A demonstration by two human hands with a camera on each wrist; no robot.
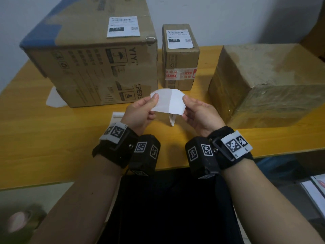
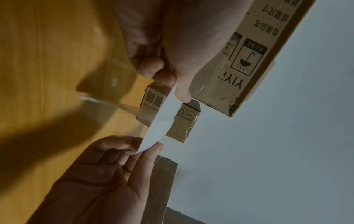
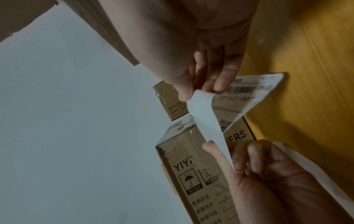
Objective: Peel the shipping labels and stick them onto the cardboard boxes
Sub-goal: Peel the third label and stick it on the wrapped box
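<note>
Both thumbs clamp down: left hand (image 1: 140, 110) and right hand (image 1: 198, 113) pinch opposite ends of the shipping label (image 1: 168, 101) above the tabletop's (image 1: 52, 147) near edge, splitting sticker from backing, probably for the unlabelled box (image 1: 267, 81) at the right edge

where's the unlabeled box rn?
Head view, right side of the yellow table: the tape-wrapped box sits right of the small labelled box, top bare.

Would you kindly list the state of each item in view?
Shipping label: partly peeled, pinched by both hands.
Left hand: pinching label.
Right hand: pinching label.
Large box: labelled.
Small box: labelled.
Taped box: no label visible.
</note>
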